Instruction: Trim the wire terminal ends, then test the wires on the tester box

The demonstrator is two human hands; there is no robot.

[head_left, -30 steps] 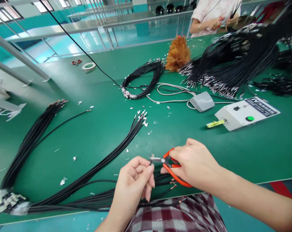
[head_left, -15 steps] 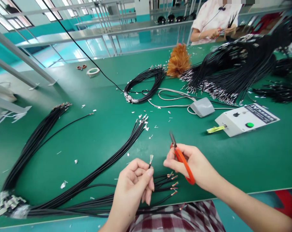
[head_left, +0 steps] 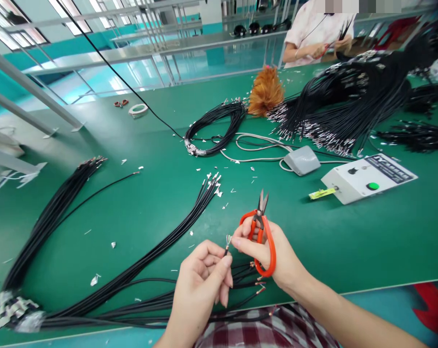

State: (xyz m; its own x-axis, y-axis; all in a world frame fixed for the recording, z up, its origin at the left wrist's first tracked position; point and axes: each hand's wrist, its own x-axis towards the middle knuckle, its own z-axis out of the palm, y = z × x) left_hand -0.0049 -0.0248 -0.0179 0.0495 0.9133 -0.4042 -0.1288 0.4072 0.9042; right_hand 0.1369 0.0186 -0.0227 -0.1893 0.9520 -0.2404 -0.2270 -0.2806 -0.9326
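Between thumb and forefinger, my left hand pinches a black cable near its stripped end, where thin pale and coloured wires fan upward. My right hand holds a pair of scissors with orange handles, its blades pointing up and slightly apart. The right thumb and forefinger reach close to the wire tips; whether they touch them I cannot tell. Behind and below my left hand lie more black cables with stripped ends. Another cable bundle curves across the table, bound at the left by clear wrap.
A grey pedal-like box and a white box with a green button stand at the right. Farther back are a coiled cable bundle, an orange-brown duster and a large cable heap. White scraps litter the green table. Across it sits another person.
My right hand has moved left toward the wire ends at my left hand. The scissors have turned, so both handles and the parted blades now show. My left hand is almost still.
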